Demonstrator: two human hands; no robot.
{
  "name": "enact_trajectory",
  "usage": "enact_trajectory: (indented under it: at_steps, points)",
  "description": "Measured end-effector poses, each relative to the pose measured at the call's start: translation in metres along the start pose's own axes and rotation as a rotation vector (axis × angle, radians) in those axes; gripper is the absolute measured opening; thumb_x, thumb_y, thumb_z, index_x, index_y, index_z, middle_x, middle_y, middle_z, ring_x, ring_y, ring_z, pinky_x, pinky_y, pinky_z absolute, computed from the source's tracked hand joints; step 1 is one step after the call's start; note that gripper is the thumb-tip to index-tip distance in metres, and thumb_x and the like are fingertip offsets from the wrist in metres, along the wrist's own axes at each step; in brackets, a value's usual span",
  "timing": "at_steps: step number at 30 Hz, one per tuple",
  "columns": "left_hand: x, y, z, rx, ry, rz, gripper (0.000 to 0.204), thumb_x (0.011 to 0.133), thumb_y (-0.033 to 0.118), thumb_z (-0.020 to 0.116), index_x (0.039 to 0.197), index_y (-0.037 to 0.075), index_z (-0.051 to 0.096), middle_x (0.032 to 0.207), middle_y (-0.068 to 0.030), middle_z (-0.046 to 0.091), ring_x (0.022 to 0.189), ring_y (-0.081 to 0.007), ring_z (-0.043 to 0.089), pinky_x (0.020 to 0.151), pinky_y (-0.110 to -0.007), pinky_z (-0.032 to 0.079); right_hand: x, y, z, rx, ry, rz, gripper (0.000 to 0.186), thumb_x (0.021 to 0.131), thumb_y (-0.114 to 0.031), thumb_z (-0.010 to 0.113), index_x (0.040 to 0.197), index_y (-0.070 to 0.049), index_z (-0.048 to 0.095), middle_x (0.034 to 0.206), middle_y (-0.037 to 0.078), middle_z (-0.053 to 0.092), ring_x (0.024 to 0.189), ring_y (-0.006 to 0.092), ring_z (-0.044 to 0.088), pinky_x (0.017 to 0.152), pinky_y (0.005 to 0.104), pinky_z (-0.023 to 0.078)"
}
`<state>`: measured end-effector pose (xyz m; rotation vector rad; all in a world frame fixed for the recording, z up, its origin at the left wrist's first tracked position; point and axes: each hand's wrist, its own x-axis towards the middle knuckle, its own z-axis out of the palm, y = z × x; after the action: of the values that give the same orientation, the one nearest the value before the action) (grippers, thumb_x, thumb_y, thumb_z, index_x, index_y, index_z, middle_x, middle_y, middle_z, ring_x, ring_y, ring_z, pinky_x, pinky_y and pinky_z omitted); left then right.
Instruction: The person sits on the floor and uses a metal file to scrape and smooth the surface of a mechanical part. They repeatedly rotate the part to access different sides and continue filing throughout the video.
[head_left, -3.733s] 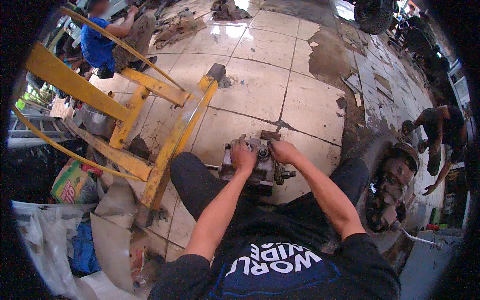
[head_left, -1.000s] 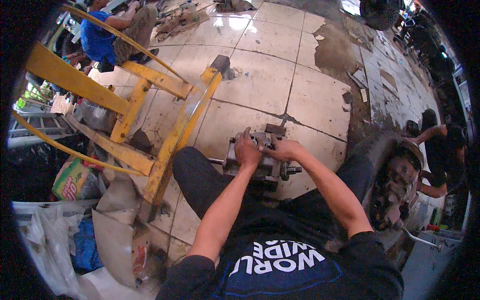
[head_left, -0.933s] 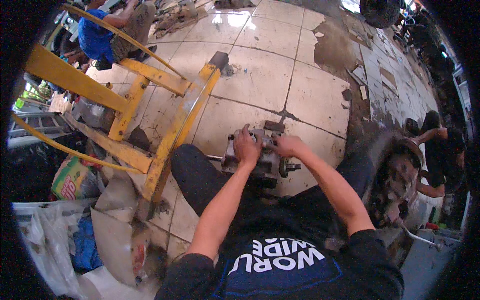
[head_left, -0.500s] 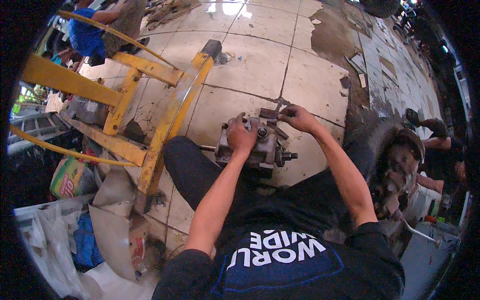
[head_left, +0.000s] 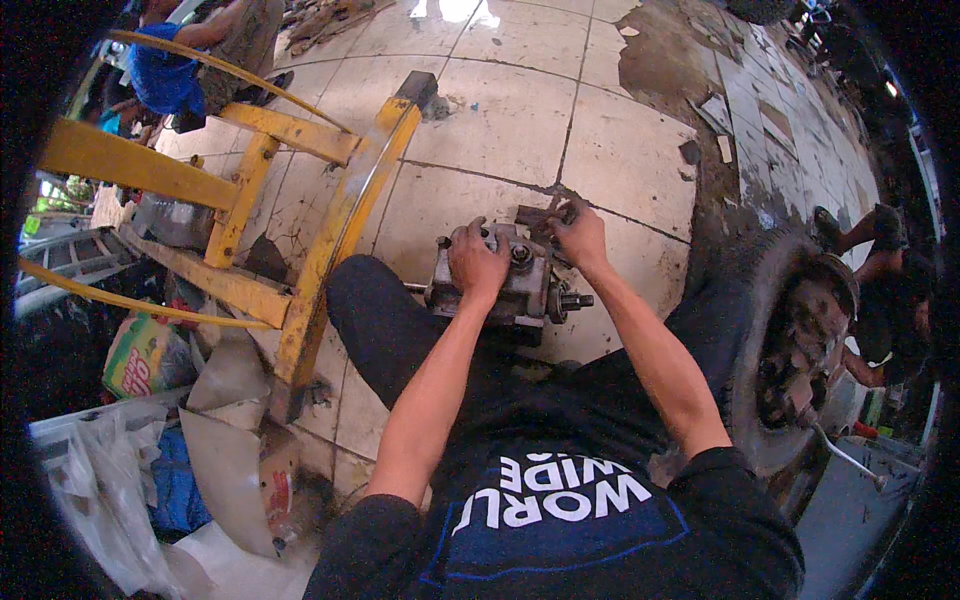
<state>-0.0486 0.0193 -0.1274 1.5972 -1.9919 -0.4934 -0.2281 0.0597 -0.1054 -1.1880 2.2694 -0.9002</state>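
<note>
A greasy grey metal gearbox (head_left: 522, 290) lies on the floor between my legs. A stub shaft (head_left: 575, 301) sticks out of its right end and a thin rod (head_left: 415, 288) out of its left. My left hand (head_left: 478, 262) lies over its top left part, fingers curled round the far edge. Just past the far right corner, my right hand (head_left: 580, 235) has its fingers pinched together beside a dark flat block (head_left: 535, 214). What those fingers hold is hidden by the hand and too small to make out.
On the left stands a yellow steel frame (head_left: 350, 215). A wheel with a tyre (head_left: 765, 340) is close on my right. Plastic sheeting (head_left: 105, 490) and a bent panel (head_left: 225, 450) lie lower left. Other people (head_left: 165, 70) are at far left and right, on tiled floor (head_left: 500, 120).
My right hand has shifted left and nearer the gearbox, its fingers now more closed by the dark block. My left hand stays on the gearbox. The person at the right has moved an arm.
</note>
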Motion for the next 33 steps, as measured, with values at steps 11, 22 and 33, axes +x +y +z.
enact_trajectory:
  at_steps: [11,22,33]
  points:
    - [-0.001,-0.006,0.002,-0.022,-0.004,0.010,0.039,0.084,0.031,0.062,0.113,0.005,0.064,0.106,-0.0165,0.063,0.109,-0.0338,0.055,0.091,-0.045,0.044,-0.004,-0.011,-0.012,-0.114,-0.323,0.041,0.036,0.072,-0.030,0.073,0.093,-0.001,0.074,0.084,0.018,0.072,0.081,0.0320,0.070,0.074,0.0391,0.054]
    - [0.001,-0.005,0.001,-0.048,-0.016,0.008,0.039,0.083,0.031,0.064,0.113,0.006,0.065,0.105,-0.0167,0.062,0.110,-0.0344,0.055,0.092,-0.047,0.043,0.006,-0.023,-0.009,-0.504,-0.424,-0.121,0.038,0.070,-0.031,0.078,0.091,0.000,0.072,0.090,0.024,0.069,0.085,0.0404,0.068,0.077,0.0464,0.055]
    - [0.000,-0.003,0.001,0.015,-0.022,-0.001,0.039,0.083,0.031,0.065,0.113,0.007,0.065,0.106,-0.0154,0.062,0.110,-0.0335,0.054,0.092,-0.046,0.043,-0.007,0.002,0.024,-0.355,-0.564,-0.180,0.029,0.073,-0.011,0.061,0.100,-0.003,0.070,0.093,0.026,0.068,0.086,0.0418,0.066,0.078,0.0488,0.053]
